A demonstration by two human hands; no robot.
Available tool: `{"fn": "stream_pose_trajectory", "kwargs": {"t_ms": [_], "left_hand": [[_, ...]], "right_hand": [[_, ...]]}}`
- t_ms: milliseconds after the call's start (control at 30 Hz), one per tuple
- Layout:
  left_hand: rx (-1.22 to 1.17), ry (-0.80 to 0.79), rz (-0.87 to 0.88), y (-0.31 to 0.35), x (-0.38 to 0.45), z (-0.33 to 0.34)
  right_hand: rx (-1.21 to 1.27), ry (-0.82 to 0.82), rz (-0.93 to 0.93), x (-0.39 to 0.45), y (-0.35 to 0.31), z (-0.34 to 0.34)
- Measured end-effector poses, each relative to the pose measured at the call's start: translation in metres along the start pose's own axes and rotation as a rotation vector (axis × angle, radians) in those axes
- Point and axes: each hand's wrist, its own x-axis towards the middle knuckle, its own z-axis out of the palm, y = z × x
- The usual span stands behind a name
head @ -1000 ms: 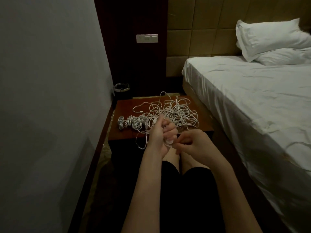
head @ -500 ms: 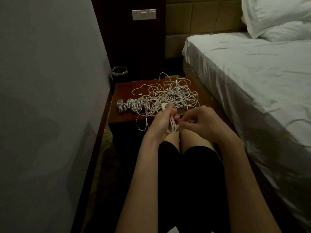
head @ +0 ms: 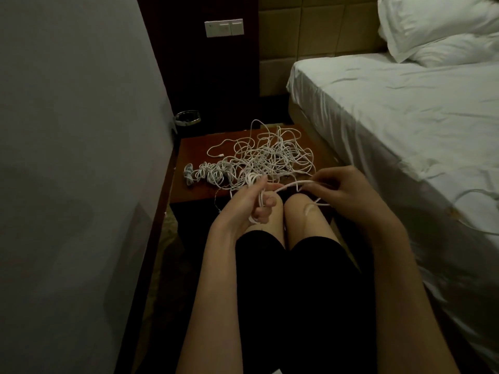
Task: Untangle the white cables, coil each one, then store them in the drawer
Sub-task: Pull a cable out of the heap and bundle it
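A: Entry, head view. Left hand (head: 247, 202): grip clenched round a small coil of thin white cable (head: 259, 197), loops passing between thumb and curled fingers, held above the knees.

B: Right hand (head: 341, 188)?

A: Its fingertips pinch a single strand of the same white cable (head: 294, 184); that strand arcs across to the left hand's coil.

B: Location of the remaining cables?

A: A loose tangle of white cables (head: 272, 156) lies on the reddish-brown wooden tabletop (head: 193, 152), just beyond the hands. At the tangle's left edge, a row of already bundled white cable coils (head: 206, 172) rests on the same surface. One free end with a connector (head: 221, 155) trails out on the left of the tangle.

B: Surroundings?

A: White-sheeted bed (head: 391, 117) on the right, grey wall (head: 75, 130) on the left, round metal-rimmed bin (head: 187, 117) behind the tabletop. Drawer not discernible.
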Motion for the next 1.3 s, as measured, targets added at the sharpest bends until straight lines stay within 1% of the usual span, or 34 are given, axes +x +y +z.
{"fn": "stream_pose_trajectory", "kwargs": {"t_ms": [33, 133, 167, 233, 300, 367, 433, 533, 567, 633, 800, 867, 967, 1033, 1100, 1167, 1233, 1300], "left_hand": [[-0.005, -0.01, 0.0, 0.0, 0.0, 0.0], [-0.018, 0.0, -0.003, -0.001, 0.001, 0.003], [-0.028, 0.001, 0.003, -0.002, 0.001, 0.005], [-0.076, -0.02, 0.007, -0.003, 0.0, 0.009], [-0.143, -0.057, 0.001, -0.004, -0.001, 0.013], [-0.183, -0.072, 0.033, -0.005, 0.0, 0.013], [-0.2, -0.041, 0.101, -0.005, 0.002, 0.009], [-0.254, 0.08, 0.178, -0.004, 0.005, 0.002], [-0.242, 0.126, 0.2, -0.005, 0.006, 0.002], [-0.184, 0.194, 0.228, -0.005, 0.006, 0.006], [-0.027, 0.184, 0.239, -0.009, 0.007, 0.018], [-0.01, 0.185, 0.242, -0.01, 0.007, 0.018], [-0.04, 0.274, 0.209, -0.009, 0.008, 0.016], [-0.08, 0.332, 0.224, -0.008, 0.009, 0.013], [-0.197, 0.364, 0.234, -0.006, 0.009, 0.009], [-0.391, 0.365, 0.209, -0.003, 0.009, 0.008], [-0.554, 0.309, 0.198, -0.001, 0.007, 0.012], [-0.627, 0.258, 0.214, 0.002, 0.006, 0.015]], "right_hand": [[0.034, 0.027, -0.02, -0.001, -0.001, -0.002], [0.164, -0.023, -0.071, -0.001, -0.01, 0.009], [0.184, -0.004, -0.073, 0.001, -0.012, 0.015], [0.178, 0.103, -0.046, 0.007, -0.013, 0.028], [0.105, 0.211, 0.002, 0.012, -0.012, 0.042], [0.023, 0.245, 0.029, 0.013, -0.01, 0.054], [0.073, 0.219, 0.028, 0.014, -0.01, 0.054], [0.29, 0.173, 0.031, 0.011, -0.015, 0.04], [0.342, 0.179, 0.027, 0.01, -0.017, 0.036], [0.36, 0.202, 0.01, 0.01, -0.02, 0.036], [0.248, 0.262, -0.073, 0.008, -0.033, 0.059], [0.22, 0.216, -0.079, 0.008, -0.034, 0.067], [0.155, 0.116, -0.104, 0.007, -0.034, 0.075], [0.179, 0.075, -0.107, 0.008, -0.035, 0.073], [0.219, 0.032, -0.061, 0.009, -0.034, 0.066], [0.242, -0.037, -0.026, 0.009, -0.031, 0.057], [0.221, -0.091, -0.023, 0.008, -0.029, 0.053], [0.144, -0.091, -0.038, 0.007, -0.029, 0.057]]}}
